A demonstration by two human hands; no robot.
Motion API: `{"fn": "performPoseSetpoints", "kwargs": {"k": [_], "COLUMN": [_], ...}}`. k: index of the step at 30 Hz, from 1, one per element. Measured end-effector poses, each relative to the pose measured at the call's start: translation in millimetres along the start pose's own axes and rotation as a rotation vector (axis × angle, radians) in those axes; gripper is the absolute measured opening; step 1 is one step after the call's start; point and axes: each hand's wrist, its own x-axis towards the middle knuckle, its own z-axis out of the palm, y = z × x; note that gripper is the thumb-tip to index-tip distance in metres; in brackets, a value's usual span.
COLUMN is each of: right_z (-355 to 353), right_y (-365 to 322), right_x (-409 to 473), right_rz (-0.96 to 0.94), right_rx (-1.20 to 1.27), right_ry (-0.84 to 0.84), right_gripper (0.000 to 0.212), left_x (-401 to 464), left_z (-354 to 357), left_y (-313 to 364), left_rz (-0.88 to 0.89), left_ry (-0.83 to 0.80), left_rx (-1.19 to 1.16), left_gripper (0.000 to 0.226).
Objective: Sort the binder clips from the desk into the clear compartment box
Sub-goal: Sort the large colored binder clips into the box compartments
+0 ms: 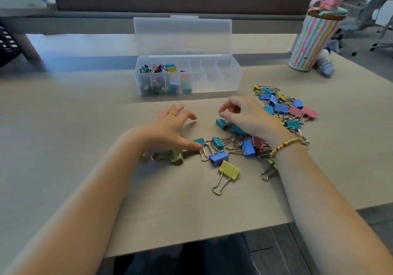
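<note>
A clear compartment box [217, 79] stands open at the desk's middle back, with several clips in its left compartments. Loose binder clips in teal, blue, yellow and pink lie scattered across the desk [282, 109]. My left hand [172, 126] rests spread on the desk, its thumb touching a small teal clip [199, 141]. A yellow-green clip [177, 156] lies under that wrist. My right hand [244, 113] hovers with fingers curled just above a teal clip [221, 123] and holds nothing I can see. A yellow clip [229, 170] and a blue clip [218, 157] lie nearer to me.
A striped tumbler [312, 40] with a pink topper stands at the back right, a small white bottle [326, 64] beside it. A dark object [6, 45] sits at the far left. The desk's front edge [191, 242] runs close to my body.
</note>
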Motion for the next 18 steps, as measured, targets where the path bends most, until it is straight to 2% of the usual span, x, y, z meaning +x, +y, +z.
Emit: {"fn": "performPoseSetpoints", "kwargs": {"k": [3, 6, 9, 11, 14, 18], "right_z": [-3.1, -8.3, -16.5, -19.7, -16.2, -6.9], "right_y": [1.6, -1.5, -4.3, -4.9, -6.4, -11.9], "right_x": [0.1, -2.8, -8.3, -12.0, -14.4, -12.1], "right_rz": [0.000, 0.004, -0.008, -0.008, -0.011, -0.030], "right_rx": [-0.002, -0.025, -0.078, -0.121, -0.231, -0.337], "right_ry": [-0.033, -0.171, -0.305, -0.385, -0.459, -0.387], "right_gripper": [0.007, 0.015, 0.021, 0.021, 0.022, 0.022], "left_x": [7.7, 8.4, 4.2, 1.2, 0.9, 5.2], "left_z": [3.4, 3.1, -3.0, -6.0, -4.0, 0.6], "left_y": [-8.0, -9.2, -10.5, -9.8, -2.3, 3.5], "left_rz": [-0.029, 0.023, 0.091, 0.074, -0.049, -0.186], "left_ry": [0.159, 0.277, 0.217, 0.191, 0.244, 0.224], "left_rx": [-0.063, -0.111, -0.189, -0.228, -0.043, 0.221], "left_gripper": [0.063, 0.048, 0.039, 0.034, 0.046, 0.059]}}
